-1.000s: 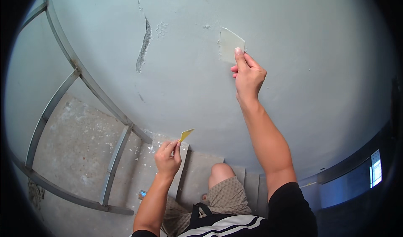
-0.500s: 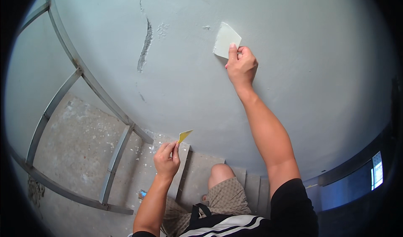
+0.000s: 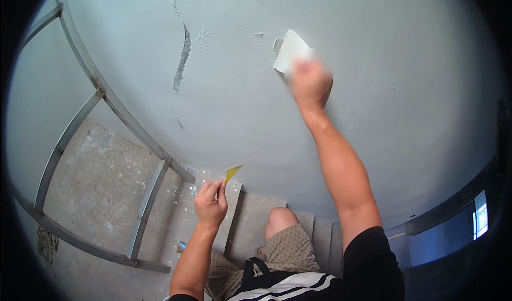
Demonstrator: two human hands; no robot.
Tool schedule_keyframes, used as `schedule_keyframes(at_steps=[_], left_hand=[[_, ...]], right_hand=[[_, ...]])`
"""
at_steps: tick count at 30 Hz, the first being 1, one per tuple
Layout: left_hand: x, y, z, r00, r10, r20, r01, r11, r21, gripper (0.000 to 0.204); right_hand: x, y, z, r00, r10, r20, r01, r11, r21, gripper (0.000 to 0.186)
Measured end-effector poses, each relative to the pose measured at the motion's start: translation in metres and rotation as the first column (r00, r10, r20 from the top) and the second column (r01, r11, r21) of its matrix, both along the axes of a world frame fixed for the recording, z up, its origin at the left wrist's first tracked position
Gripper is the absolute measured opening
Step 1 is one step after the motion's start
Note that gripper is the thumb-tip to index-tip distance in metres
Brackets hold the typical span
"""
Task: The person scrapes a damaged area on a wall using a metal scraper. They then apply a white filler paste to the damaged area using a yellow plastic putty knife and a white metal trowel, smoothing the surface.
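My right hand (image 3: 312, 87), partly blurred, is closed on a flat white putty scraper (image 3: 292, 47). The scraper lies against the grey-white wall (image 3: 240, 103), its left edge tilted. Beside that edge is a small outlined patch of filler (image 3: 277, 44). Lower down, my left hand (image 3: 212, 204) pinches a thin yellow scraper (image 3: 233, 172) between thumb and fingers, apart from the wall. Left of the white scraper, a long rough crack (image 3: 184, 58) runs down the wall, with a small roughened spot (image 3: 203, 38) close to it.
A metal railing frame (image 3: 133, 122) curves along the left side. Concrete steps (image 3: 256, 207) descend below me, with my bent knee (image 3: 281, 218) over them. White specks dot the concrete floor (image 3: 101, 178) beyond the railing. A coiled rope (image 3: 47, 242) hangs at lower left.
My right hand has shifted slightly right with the white scraper, which has turned a little. An outlined filler patch now shows at its left edge. My left hand has hardly moved.
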State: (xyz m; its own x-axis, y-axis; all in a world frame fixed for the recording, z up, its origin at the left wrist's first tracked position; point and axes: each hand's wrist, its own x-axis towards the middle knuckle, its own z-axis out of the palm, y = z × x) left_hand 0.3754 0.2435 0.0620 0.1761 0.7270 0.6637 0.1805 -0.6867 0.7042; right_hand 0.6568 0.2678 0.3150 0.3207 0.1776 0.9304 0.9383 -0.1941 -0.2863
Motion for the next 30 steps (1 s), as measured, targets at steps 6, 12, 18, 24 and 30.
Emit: schedule_keyframes(at_steps=[6,12,18,24,30], left_hand=[[0.002,-0.002,0.002,1.0,-0.018,0.012,0.018,1.0,-0.001,0.007],[0.001,-0.002,0.001,1.0,-0.016,0.015,0.016,1.0,-0.009,0.006],[0.003,0.005,0.014,0.971,-0.116,0.209,0.193,0.896,-0.4,0.017],[0.0,-0.003,0.063,0.823,-0.239,0.515,0.511,0.708,-0.488,0.025],[-0.004,-0.021,0.098,0.722,-0.328,0.609,0.675,0.525,-0.518,0.022]], right_hand=[[0.01,-0.022,-0.002,0.999,-0.045,-0.029,0.044,0.999,-0.024,0.039],[-0.004,-0.064,-0.011,0.99,0.091,-0.111,-0.088,0.995,0.037,0.034],[-0.031,-0.113,-0.053,0.939,0.285,0.195,-0.259,0.955,-0.147,0.032],[-0.036,-0.124,-0.084,0.878,0.462,0.122,-0.433,0.877,-0.208,0.042],[-0.052,-0.124,-0.097,0.799,0.585,-0.14,-0.601,0.779,-0.176,0.037]])
